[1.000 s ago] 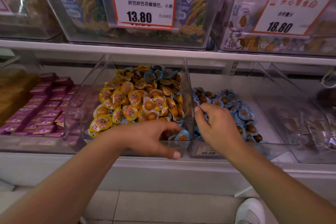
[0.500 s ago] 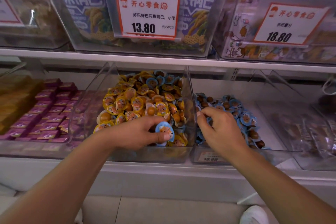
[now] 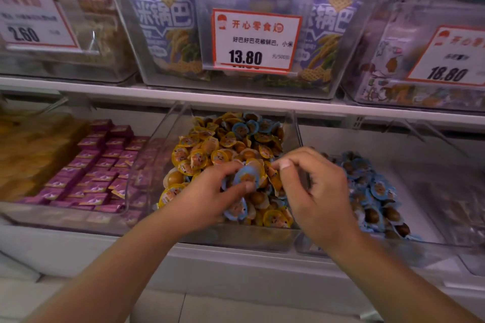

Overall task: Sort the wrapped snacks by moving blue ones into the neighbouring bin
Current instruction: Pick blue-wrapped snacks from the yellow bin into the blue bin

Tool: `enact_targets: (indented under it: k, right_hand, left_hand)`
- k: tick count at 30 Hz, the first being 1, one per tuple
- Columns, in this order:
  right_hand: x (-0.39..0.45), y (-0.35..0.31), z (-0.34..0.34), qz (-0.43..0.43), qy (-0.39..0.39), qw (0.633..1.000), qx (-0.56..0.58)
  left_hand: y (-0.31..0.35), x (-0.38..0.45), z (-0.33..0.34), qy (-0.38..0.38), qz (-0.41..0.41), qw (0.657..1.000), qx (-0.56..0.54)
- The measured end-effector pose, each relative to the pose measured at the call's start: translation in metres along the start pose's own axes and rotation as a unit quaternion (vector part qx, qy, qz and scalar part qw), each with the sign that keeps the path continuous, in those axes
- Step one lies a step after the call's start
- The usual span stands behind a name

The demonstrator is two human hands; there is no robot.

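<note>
Left hand [image 3: 210,191] pinching round blue-wrapped snack [image 3: 246,178], right hand [image 3: 315,191] curled, grip unclear, above yellow bin [image 3: 236,238]

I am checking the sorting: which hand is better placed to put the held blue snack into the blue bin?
Probably the right hand: it hovers nearer the blue bin. The left hand grips the blue snack over the yellow bin, so a handover seems likely.

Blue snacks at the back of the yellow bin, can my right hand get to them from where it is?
Probably yes. The right hand hovers over the open-topped yellow bin, and the back blue snacks lie exposed on the pile. The shelf above leaves limited headroom.
</note>
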State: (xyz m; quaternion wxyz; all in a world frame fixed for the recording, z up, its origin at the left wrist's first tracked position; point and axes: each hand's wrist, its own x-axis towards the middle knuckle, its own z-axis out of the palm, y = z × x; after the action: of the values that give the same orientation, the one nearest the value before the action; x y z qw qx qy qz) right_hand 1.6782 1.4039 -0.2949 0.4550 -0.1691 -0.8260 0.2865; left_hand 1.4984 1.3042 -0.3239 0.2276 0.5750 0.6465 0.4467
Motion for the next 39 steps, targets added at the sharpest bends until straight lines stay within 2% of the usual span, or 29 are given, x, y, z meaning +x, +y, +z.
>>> enact_targets:
  k: [2, 3, 4, 6, 7, 8, 10, 12, 13, 16, 20, 24, 26, 29, 31, 32, 35, 37, 39]
  right_hand:
    - [-0.001, -0.011, 0.015, 0.12, -0.052, 0.987, 0.093]
    - [0.0, -0.018, 0.022, 0.221, -0.069, 0.958, 0.172]
    - [0.001, -0.023, 0.029, 0.33, -0.084, 0.901, 0.268]
    - [0.004, -0.03, 0.039, 0.478, -0.113, 0.753, 0.438]
    - [0.005, -0.031, 0.042, 0.507, -0.118, 0.702, 0.486]
    - [0.006, -0.03, 0.044, 0.518, -0.108, 0.675, 0.515]
    - [0.008, -0.027, 0.047, 0.525, -0.068, 0.656, 0.539]
    - [0.009, -0.025, 0.049, 0.527, -0.048, 0.667, 0.524]
    - [0.008, -0.024, 0.05, 0.524, -0.05, 0.685, 0.503]
    - [0.001, -0.021, 0.05, 0.488, -0.066, 0.754, 0.435]
    - [-0.001, -0.018, 0.032, 0.394, -0.062, 0.867, 0.297]
    - [0.007, -0.008, -0.011, 0.295, -0.02, 0.93, 0.219]
    - [0.012, 0.005, -0.037, 0.29, -0.004, 0.935, 0.203]
    - [0.02, 0.034, -0.07, 0.397, 0.007, 0.9, 0.178]
    - [0.019, 0.057, -0.086, 0.47, -0.001, 0.871, 0.147]
    - [0.017, 0.068, -0.092, 0.483, -0.004, 0.867, 0.119]
    - [0.013, 0.086, -0.11, 0.456, 0.019, 0.89, 0.008]
    - [0.014, 0.084, -0.117, 0.403, 0.077, 0.912, -0.012]
    - [0.014, 0.072, -0.113, 0.336, 0.104, 0.936, -0.011]
  left_hand:
    - [0.004, 0.002, -0.004, 0.105, -0.051, 0.988, -0.1]
    - [0.006, 0.002, -0.005, 0.144, -0.075, 0.975, -0.152]
    - [0.007, 0.002, -0.005, 0.173, -0.078, 0.966, -0.173]
    - [0.009, 0.001, -0.001, 0.196, -0.028, 0.974, -0.11]
    - [0.01, -0.002, 0.002, 0.179, 0.007, 0.982, -0.056]
    - [0.011, -0.004, 0.007, 0.154, 0.037, 0.987, 0.005]
    - [0.009, -0.008, 0.017, 0.102, 0.07, 0.985, 0.12]
    - [0.008, -0.01, 0.025, 0.065, 0.073, 0.979, 0.177]
    - [0.008, -0.011, 0.027, 0.059, 0.069, 0.982, 0.168]
    - [0.01, -0.01, 0.025, 0.09, 0.044, 0.991, 0.09]
    - [0.012, -0.007, 0.018, 0.106, 0.032, 0.99, 0.085]
    - [0.014, -0.006, 0.018, 0.091, 0.043, 0.99, 0.096]
    - [0.012, -0.005, 0.019, 0.074, 0.049, 0.987, 0.131]
    - [0.008, -0.003, 0.021, 0.052, 0.044, 0.983, 0.168]
    - [0.007, -0.002, 0.024, 0.061, 0.049, 0.982, 0.173]
    - [0.007, -0.002, 0.026, 0.07, 0.051, 0.981, 0.172]
    - [0.008, 0.0, 0.025, 0.104, 0.055, 0.981, 0.151]
    - [0.009, 0.001, 0.019, 0.127, 0.07, 0.978, 0.148]
    - [0.01, 0.0, 0.008, 0.15, 0.082, 0.971, 0.17]
